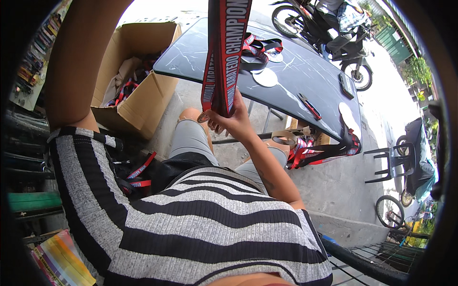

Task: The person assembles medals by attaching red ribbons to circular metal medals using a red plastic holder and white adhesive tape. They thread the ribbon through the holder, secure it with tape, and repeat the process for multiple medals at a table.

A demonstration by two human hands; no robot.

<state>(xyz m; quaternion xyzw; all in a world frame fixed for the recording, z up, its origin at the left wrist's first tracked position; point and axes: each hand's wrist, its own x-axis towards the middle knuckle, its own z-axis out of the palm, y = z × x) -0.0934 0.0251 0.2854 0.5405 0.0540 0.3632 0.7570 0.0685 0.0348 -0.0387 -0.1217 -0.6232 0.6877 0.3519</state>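
Note:
In front of my chest, my right hand (pixel 235 123) is closed round the lower end of a bundle of red and black medal ribbons (pixel 222 71) with white lettering. The ribbons run straight up and leave the top of the picture. Beside my fingers shows the edge of a small bronze-coloured round piece (pixel 203 117), perhaps a medal. My left arm (pixel 78 62) is raised at the left, and its hand lies beyond the top edge. Behind the bundle, more ribbons (pixel 262 47) lie coiled on the dark marbled table (pixel 191 50), near a white disc (pixel 265 77).
An open cardboard box (pixel 148 105) with ribbons stands left of the table. On the table lie a red-and-black hand tool (pixel 310 106), a phone-like device (pixel 347 86) and another white piece (pixel 347 116). A tape roll (pixel 283 138) hangs near my knee. A person's motorbike (pixel 329 35) stands beyond.

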